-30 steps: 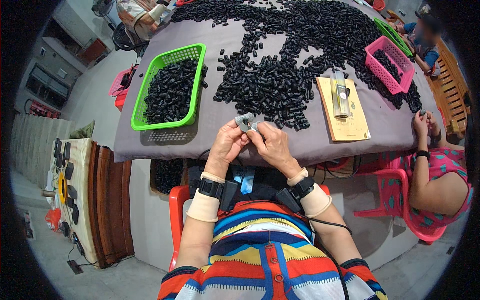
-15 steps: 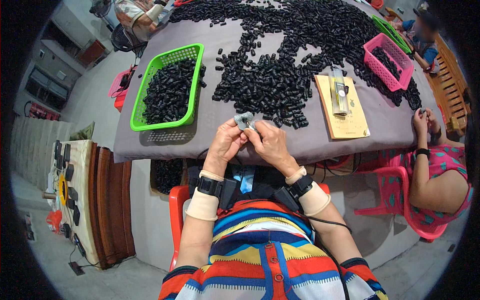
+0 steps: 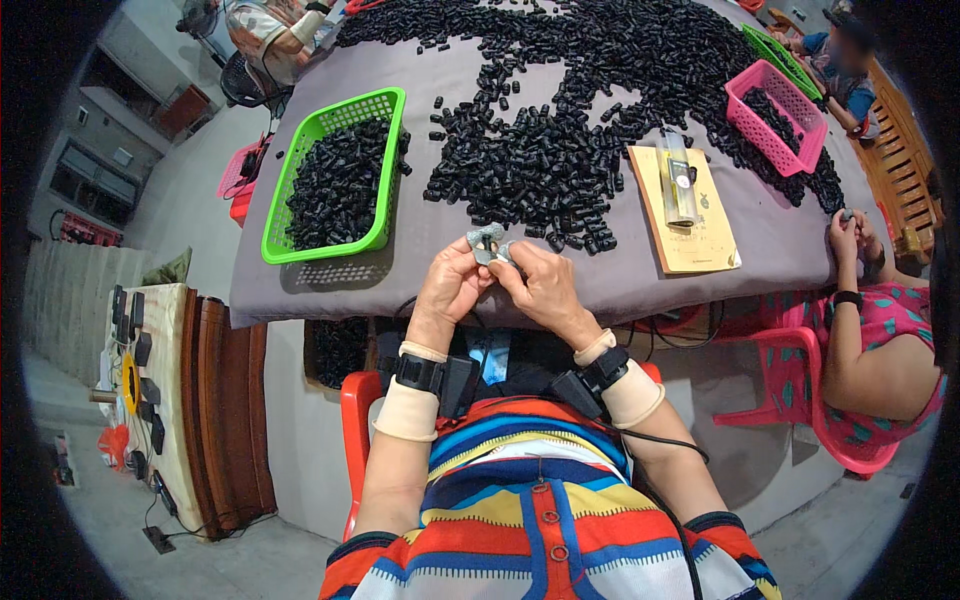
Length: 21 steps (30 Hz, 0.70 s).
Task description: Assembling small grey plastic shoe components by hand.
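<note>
Both my hands meet over the table's near edge. My left hand (image 3: 452, 283) pinches a small crumpled grey piece (image 3: 484, 240) that looks like cloth, with a small dark part lying against it. Fingers of my right hand (image 3: 545, 288) are closed at the right side of the same piece, where another bit of grey shows at the fingertips. The exact shape of the dark part is too small to make out. Just beyond my hands lies a heap of small black cylindrical plastic parts (image 3: 530, 170).
A green basket (image 3: 385, 215) of black parts stands to the left. On the right, a yellow booklet (image 3: 690, 250) carries a clear plastic case (image 3: 678, 195). Farther right are a pink basket (image 3: 808, 160) and a seated co-worker (image 3: 875, 345). A cable runs from my right wrist.
The grey piece has opened slightly between my fingers, and more of the dark part shows. My hands have barely moved. The co-worker's hands at the right have shifted slightly.
</note>
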Each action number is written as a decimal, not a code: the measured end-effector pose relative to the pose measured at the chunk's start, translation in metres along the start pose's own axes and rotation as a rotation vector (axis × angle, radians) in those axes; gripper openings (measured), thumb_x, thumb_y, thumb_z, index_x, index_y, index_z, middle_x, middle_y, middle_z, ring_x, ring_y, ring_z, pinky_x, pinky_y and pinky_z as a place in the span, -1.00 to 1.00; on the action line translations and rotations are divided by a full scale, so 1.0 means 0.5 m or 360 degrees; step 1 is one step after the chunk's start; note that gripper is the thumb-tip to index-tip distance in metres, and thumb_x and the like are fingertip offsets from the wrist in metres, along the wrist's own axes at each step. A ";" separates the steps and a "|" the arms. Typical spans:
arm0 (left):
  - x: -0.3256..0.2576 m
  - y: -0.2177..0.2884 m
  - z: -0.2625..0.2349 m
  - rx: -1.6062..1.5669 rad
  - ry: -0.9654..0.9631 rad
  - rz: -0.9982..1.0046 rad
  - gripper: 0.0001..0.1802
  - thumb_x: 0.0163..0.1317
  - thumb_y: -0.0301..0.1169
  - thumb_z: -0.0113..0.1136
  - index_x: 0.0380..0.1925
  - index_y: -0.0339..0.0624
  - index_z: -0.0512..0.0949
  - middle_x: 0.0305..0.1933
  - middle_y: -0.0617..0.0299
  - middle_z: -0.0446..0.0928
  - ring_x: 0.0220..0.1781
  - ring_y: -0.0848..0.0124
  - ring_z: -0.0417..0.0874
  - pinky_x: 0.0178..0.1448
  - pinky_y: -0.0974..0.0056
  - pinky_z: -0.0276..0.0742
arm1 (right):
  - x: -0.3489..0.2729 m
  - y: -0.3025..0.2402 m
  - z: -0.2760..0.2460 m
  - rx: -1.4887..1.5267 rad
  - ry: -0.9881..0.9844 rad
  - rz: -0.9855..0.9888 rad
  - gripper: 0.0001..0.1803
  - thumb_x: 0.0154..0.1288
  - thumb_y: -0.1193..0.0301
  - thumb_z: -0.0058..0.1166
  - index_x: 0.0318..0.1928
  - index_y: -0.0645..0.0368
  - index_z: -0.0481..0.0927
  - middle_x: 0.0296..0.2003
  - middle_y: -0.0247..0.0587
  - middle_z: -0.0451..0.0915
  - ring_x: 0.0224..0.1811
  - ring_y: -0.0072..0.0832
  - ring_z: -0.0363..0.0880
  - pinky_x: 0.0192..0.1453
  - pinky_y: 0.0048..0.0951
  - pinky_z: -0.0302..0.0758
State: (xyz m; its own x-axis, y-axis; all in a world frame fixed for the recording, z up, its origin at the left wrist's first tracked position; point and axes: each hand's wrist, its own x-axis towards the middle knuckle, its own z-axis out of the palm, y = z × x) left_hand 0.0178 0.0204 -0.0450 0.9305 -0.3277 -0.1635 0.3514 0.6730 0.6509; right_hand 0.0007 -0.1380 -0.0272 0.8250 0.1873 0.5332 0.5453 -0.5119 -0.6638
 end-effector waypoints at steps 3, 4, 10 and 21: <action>0.003 -0.001 -0.011 -0.0005 -0.0103 -0.0007 -0.75 0.17 -0.56 0.04 -0.12 -0.31 0.47 -0.26 0.20 0.54 -0.41 0.56 0.50 -0.36 0.49 0.44 | 0.000 -0.002 -0.002 0.0011 0.0004 0.0012 -0.75 0.15 0.32 0.10 -0.52 0.20 0.41 -0.60 -0.13 0.44 -0.58 -0.18 0.47 -0.55 -0.27 0.33; 0.003 -0.002 -0.014 -0.0005 -0.0102 -0.0007 -0.75 0.17 -0.56 0.04 -0.12 -0.31 0.47 -0.26 0.20 0.54 -0.41 0.56 0.50 -0.36 0.49 0.44 | 0.001 -0.003 -0.002 0.0012 0.0004 0.0012 -0.75 0.15 0.32 0.10 -0.52 0.20 0.41 -0.60 -0.13 0.44 -0.58 -0.18 0.47 -0.55 -0.27 0.33; 0.000 -0.001 -0.006 0.0015 -0.0027 -0.0011 -0.72 0.17 -0.57 0.04 -0.08 -0.32 0.46 -0.29 0.21 0.53 -0.45 0.56 0.48 -0.38 0.49 0.44 | 0.000 -0.006 -0.002 -0.0018 0.0016 0.0035 -0.75 0.17 0.29 0.06 -0.53 0.16 0.41 -0.60 -0.18 0.45 -0.56 -0.19 0.49 -0.55 -0.25 0.35; 0.003 0.003 0.006 0.0017 -0.0003 -0.0016 -0.78 0.19 -0.60 0.02 -0.14 -0.34 0.49 -0.34 0.18 0.53 -0.47 0.52 0.48 -0.41 0.48 0.44 | 0.004 0.001 0.007 -0.0022 0.0053 0.0031 -0.74 0.17 0.28 0.07 -0.53 0.16 0.40 -0.59 -0.17 0.46 -0.56 -0.17 0.49 -0.54 -0.23 0.36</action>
State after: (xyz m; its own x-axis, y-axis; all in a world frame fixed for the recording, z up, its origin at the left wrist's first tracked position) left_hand 0.0194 0.0192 -0.0421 0.9267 -0.3360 -0.1685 0.3597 0.6624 0.6572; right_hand 0.0030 -0.1348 -0.0284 0.8299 0.1490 0.5377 0.5268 -0.5268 -0.6671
